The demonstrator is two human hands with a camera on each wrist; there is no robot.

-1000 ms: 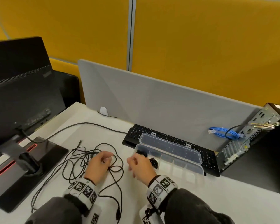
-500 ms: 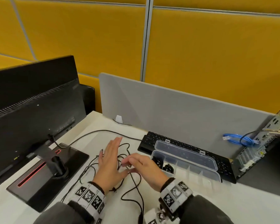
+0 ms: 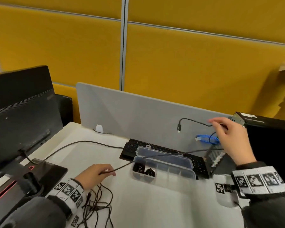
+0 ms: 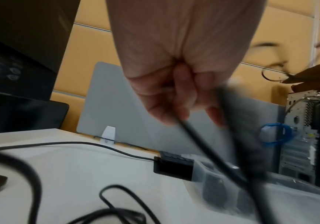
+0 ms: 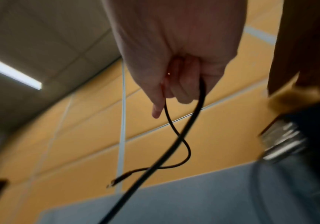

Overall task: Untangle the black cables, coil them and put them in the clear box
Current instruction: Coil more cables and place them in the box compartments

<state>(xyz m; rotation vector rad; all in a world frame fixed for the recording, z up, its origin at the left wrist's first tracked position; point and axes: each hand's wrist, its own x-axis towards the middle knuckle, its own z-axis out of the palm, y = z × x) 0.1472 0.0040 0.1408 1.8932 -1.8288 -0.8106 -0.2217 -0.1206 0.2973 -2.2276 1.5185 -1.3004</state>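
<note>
Office workstation. A white table (image 3: 155,203) carries a black monitor (image 3: 20,116), a keyboard (image 3: 155,149) and a desktop computer tower (image 3: 270,145), bounded by a grey desk divider (image 3: 130,116) and yellow padded partition panels (image 3: 187,63); ceiling tiles with a strip light (image 5: 11,71) overhead.

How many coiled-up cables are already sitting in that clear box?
2. Both coiled cables lie in the clear box, at its left end: one in the end compartment, the other right beside it. The remaining compartments look empty.
</note>
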